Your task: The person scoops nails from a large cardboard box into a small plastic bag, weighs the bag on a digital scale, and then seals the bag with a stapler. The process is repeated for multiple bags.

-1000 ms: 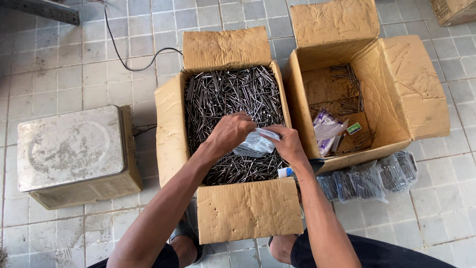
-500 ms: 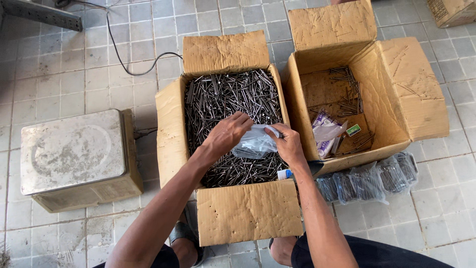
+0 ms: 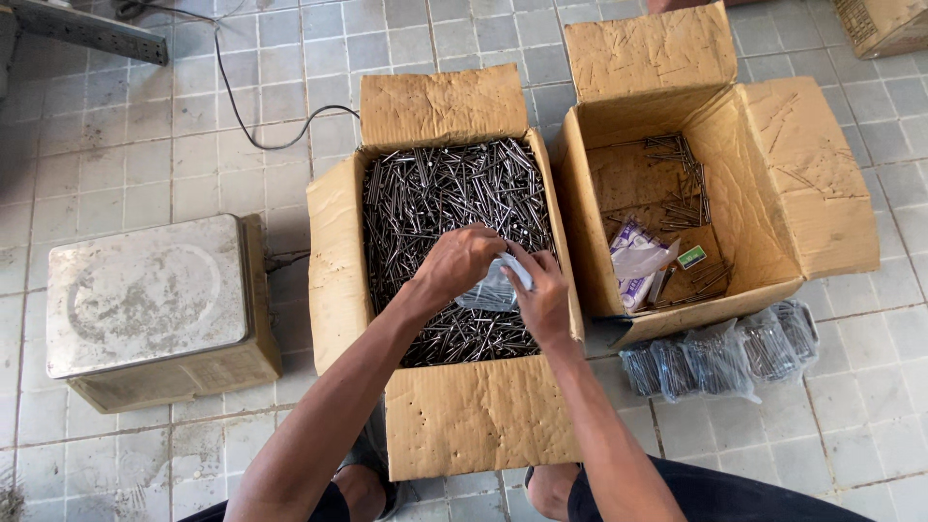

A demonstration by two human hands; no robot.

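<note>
Tiled floor [image 3: 145, 155]: both hands' grip on clear bag [image 3: 488, 290] over nails [image 3: 445, 193].

Centre box [image 3: 338, 261]: stands on the tiled floor [image 3: 145, 145], directly before the person, flaps open.
Nails [image 3: 435, 193]: heaped inside the centre box, filling it.
Left hand [image 3: 459, 263]: over the nails, inside the centre box.
Right hand [image 3: 543, 295]: just right of the left hand, over the same nails.
Plastic bag [image 3: 491, 290]: between the two hands, touching both.
Right box [image 3: 773, 174]: beside the centre box on its right, walls touching.
Loose nails [image 3: 691, 184]: on the floor of the right box, toward its far side.
Packet [image 3: 633, 256]: in the right box, near corner.
Filled bags [image 3: 720, 353]: in a row on the floor, before the right box.
Metal scale [image 3: 145, 304]: left of the centre box, apart from it.
Cable [image 3: 246, 126]: on the floor behind the scale and centre box.
</note>
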